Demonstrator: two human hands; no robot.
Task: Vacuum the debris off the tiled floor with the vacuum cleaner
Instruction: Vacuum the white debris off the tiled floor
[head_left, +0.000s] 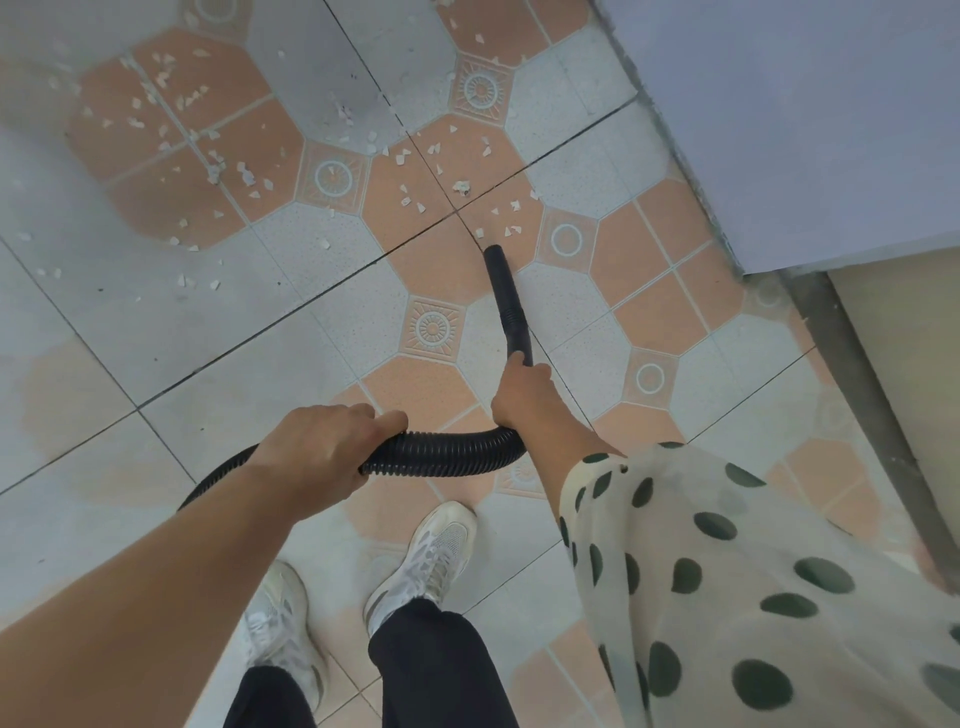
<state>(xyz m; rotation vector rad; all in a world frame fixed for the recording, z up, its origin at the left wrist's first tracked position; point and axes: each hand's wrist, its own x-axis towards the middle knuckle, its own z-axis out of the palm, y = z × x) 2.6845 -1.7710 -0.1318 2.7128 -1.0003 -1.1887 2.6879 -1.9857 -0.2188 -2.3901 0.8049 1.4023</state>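
Floor: the tiled floor (156, 338), grey and orange tiles, fills the view.
Wall: a pale wall (805, 130) stands at the upper right.
Sleeve: a dotted sleeve (701, 571) covers the right arm.
Hose: the black ribbed hose (447, 454) curves between both hands.
Left hand (317, 447): its fingers are curled around the hose from above.
Right hand (522, 395): its fingers grip the base of the nozzle.
Nozzle (506, 299): it points away from the person, with its tip low over an orange tile.
Debris (405, 156): white scraps are scattered ahead and to the left, and the nearest lie just beside the tip.
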